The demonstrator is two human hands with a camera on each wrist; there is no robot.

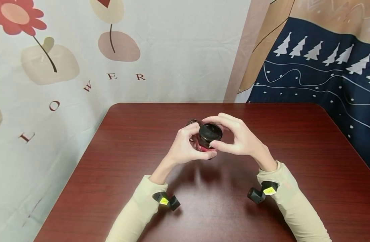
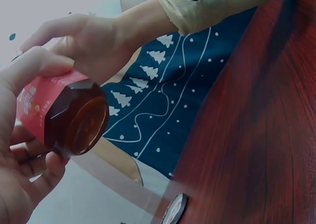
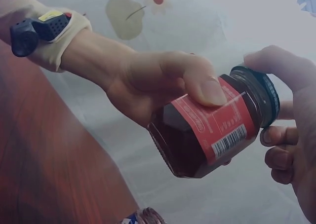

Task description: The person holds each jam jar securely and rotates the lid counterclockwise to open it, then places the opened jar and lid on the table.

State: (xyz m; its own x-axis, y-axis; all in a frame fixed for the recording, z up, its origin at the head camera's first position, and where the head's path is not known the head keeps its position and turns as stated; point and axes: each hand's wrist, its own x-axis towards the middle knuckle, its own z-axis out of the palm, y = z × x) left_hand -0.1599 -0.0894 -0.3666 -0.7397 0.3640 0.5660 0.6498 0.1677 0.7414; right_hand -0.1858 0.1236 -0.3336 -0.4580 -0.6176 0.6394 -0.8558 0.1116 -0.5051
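Observation:
A faceted glass jar [image 3: 185, 140] with dark contents and a red label is held above the table, tilted in the wrist views. My left hand [image 1: 185, 144] grips its body, the thumb lying across the label. A dark round lid [image 1: 210, 132] sits on the jar's mouth. Around the lid's rim, my right hand [image 1: 240, 136] holds with thumb and fingertips on opposite sides. The left wrist view shows the jar's bottom [image 2: 89, 125] facing the camera.
Behind the left hand, a round-topped object [image 1: 193, 122] stands on the brown table [image 1: 136, 134], mostly hidden. Its rim [image 2: 175, 209] shows at the bottom of the left wrist view. Patterned curtains [image 1: 179, 50] hang beyond the table's far edge.

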